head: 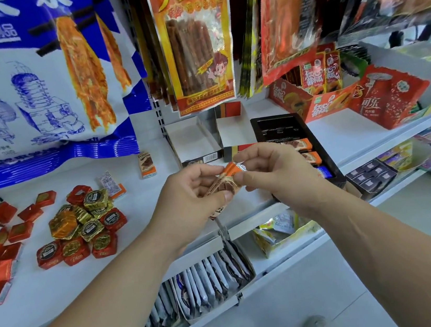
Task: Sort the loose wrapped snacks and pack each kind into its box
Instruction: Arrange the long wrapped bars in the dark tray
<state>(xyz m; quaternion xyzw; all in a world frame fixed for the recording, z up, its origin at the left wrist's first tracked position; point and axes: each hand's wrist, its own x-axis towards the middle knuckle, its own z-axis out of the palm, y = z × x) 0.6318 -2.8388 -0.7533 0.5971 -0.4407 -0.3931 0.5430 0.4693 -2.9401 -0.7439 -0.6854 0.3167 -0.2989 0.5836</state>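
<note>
Orange bar [229, 173] is pinched between left hand [188, 194] and right hand [276, 174], fingers clenched on it; probably being aligned for the black tray [278, 125].

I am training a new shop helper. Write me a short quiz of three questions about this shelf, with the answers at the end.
1. True or false: only the right hand holds the orange bar.
2. The bars already packed lie in a tray of which colour? A white, B black, C red.
3. Fill in: the pile of red and gold squares lies to the ___ of the hands.
Key: 1 false, the left hand pinches it too; 2 B; 3 left.
</note>
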